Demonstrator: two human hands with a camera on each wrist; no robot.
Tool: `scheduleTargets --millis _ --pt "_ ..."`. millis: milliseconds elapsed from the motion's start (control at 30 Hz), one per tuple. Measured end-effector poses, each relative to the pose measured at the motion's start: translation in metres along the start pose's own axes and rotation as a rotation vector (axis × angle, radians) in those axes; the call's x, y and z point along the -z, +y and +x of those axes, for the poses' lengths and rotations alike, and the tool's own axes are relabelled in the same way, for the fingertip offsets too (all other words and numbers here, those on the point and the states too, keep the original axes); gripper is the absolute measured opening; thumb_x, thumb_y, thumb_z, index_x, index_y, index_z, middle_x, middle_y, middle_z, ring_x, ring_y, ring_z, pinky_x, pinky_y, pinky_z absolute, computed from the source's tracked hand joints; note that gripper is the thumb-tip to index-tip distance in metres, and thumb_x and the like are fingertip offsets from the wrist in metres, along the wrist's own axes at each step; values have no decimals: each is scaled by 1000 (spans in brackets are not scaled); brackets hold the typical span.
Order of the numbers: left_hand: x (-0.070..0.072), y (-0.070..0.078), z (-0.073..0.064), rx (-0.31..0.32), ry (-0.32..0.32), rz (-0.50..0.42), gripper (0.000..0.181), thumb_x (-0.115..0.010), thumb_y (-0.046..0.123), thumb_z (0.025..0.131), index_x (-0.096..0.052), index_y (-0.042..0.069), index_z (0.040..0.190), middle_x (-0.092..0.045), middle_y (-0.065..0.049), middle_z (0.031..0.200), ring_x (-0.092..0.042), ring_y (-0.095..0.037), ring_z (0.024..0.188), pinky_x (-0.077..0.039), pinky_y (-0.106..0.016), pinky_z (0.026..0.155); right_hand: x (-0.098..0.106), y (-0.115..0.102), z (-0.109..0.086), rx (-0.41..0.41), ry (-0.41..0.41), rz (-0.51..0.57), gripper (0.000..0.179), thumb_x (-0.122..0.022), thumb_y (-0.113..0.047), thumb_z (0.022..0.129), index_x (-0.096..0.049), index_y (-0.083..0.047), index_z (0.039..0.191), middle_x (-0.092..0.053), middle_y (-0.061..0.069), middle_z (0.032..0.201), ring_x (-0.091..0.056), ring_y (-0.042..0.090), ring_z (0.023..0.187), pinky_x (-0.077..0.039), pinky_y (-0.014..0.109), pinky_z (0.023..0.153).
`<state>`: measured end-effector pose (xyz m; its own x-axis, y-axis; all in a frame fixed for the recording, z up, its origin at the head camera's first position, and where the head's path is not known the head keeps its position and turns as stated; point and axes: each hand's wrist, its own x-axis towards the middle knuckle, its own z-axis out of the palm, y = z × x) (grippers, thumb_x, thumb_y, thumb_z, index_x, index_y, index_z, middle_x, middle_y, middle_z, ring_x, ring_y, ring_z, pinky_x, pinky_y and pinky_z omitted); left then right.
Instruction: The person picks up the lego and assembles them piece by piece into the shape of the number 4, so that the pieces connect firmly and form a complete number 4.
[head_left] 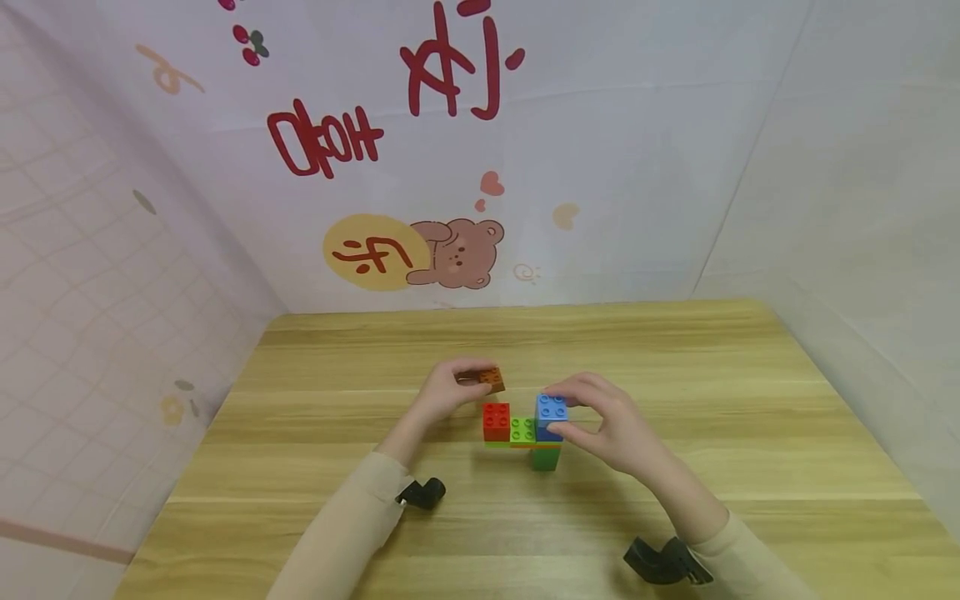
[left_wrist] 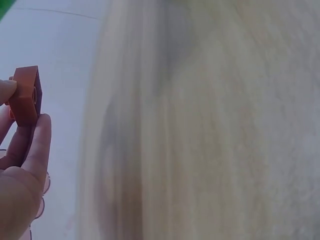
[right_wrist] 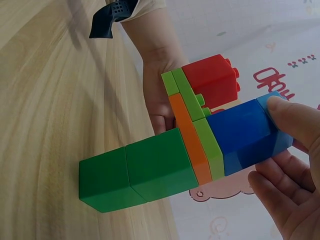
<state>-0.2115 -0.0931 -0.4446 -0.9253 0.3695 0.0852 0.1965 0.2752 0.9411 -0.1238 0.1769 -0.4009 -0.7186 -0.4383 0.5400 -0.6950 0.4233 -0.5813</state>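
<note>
My left hand [head_left: 448, 392] pinches a brown-orange toy brick [head_left: 492, 379] between thumb and fingers, left of and behind a block build. In the left wrist view the same brick [left_wrist: 25, 97] sits at the fingertips. With thumb and fingers, my right hand [head_left: 611, 421] grips the light blue brick [head_left: 552, 402] at the build's top right. A darker blue brick [right_wrist: 245, 127] lies directly under it. Lower come lime green pieces [right_wrist: 210, 147], an orange piece [right_wrist: 190, 132] and two stacked green bricks [right_wrist: 160, 162]. A red brick [head_left: 496, 422] tops the left end.
The build stands upright over a wood-grain table [head_left: 315, 433]. Behind the table hangs a white cloth [head_left: 615, 183] with a printed bear and red characters. Black wrist mounts [head_left: 663, 561] stick out from both sleeves.
</note>
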Motion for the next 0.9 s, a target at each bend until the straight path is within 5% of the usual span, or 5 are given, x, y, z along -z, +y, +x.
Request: scheduleTargets --millis 267,467,733,900 --pt "3 18 -10 -9 -11 -38 35 -70 0 89 -66 -7 122 -63 -23 120 -65 -32 104 -57 -36 86 -1 0 0 12 13 -38 43 -85 -6 77 -69 -13 117 -64 -2 111 -65 15 93 -59 37 78" --pt "8 29 -14 -16 12 -72 36 -71 3 89 -67 -1 124 -64 -19 122 -65 -30 107 -56 -33 88 -2 1 0 19 27 -47 44 -85 -5 76 -70 -12 117 -64 -1 111 -65 15 92 -59 37 78" --pt "17 56 -24 -135 -21 -139 35 -72 1 87 -68 -1 122 -67 -15 119 -66 -25 100 -56 -30 85 -1 0 1 37 36 -38 44 -84 -4 77 -69 -12 117 -64 0 111 -66 17 92 -59 37 77" --pt "17 66 -32 -269 -77 -118 34 -72 -2 85 -69 -4 119 -69 -16 116 -66 -28 99 -55 -33 89 -1 0 0 47 44 -44 44 -84 -5 77 -69 -12 117 -64 -1 111 -65 16 93 -58 33 79"
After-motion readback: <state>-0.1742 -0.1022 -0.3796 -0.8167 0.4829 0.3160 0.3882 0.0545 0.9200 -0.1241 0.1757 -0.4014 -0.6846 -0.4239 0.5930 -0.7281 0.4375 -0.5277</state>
